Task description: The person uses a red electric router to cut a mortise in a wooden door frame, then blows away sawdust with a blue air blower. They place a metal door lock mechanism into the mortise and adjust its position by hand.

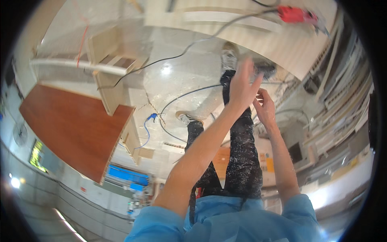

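Note:
My left hand (243, 88) is held up in front of my right leg, its fingers stretched out and blurred by motion, with nothing seen in it. Close beside it, a little lower, is my right hand (266, 108). Its fingers are loosely bent and apart, and no object shows between them. Both hands hover below the near edge of a pale wooden panel (262, 42). Far up on that panel lies a red power tool (296, 15) with a grey metal head, touched by neither hand. White dust covers my black trousers (244, 161).
A dark cable (189, 47) runs from the power tool across to a wooden frame (107, 86) at left. Near it stands a reddish-brown board (76, 125). A blue air gun (152, 117) and a dark hose (162, 123) lie on the floor. Long strips (342, 97) are stacked at right.

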`<state>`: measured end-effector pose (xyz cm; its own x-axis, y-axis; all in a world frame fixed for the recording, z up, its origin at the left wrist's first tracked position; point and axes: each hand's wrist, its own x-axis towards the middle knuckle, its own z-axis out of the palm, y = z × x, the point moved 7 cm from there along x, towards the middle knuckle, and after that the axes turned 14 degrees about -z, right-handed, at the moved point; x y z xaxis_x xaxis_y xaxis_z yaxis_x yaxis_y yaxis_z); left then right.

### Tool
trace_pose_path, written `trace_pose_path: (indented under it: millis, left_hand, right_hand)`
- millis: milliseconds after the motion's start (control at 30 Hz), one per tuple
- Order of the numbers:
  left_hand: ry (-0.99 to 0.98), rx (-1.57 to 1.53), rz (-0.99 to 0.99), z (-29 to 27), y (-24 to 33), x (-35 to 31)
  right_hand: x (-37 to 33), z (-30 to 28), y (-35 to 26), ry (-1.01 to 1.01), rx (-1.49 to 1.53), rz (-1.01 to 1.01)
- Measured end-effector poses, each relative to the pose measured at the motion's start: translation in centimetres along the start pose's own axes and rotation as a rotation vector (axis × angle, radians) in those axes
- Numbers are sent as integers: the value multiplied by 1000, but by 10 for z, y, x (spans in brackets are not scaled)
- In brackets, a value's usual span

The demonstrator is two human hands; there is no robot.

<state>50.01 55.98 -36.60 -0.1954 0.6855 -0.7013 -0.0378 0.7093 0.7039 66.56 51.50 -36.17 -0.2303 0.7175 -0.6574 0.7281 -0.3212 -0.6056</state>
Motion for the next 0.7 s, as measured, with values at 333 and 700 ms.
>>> trace_pose_path:
  millis: [333,700]
  left_hand:
    - [439,350,-1140,-318,-375,-473]
    - [660,-320,-1196,-64,-550,-614]
  right_hand:
    - [-69,263,-156,-680,-568,-896]
    - [-153,715,-131,-1343,-1236,-1160]
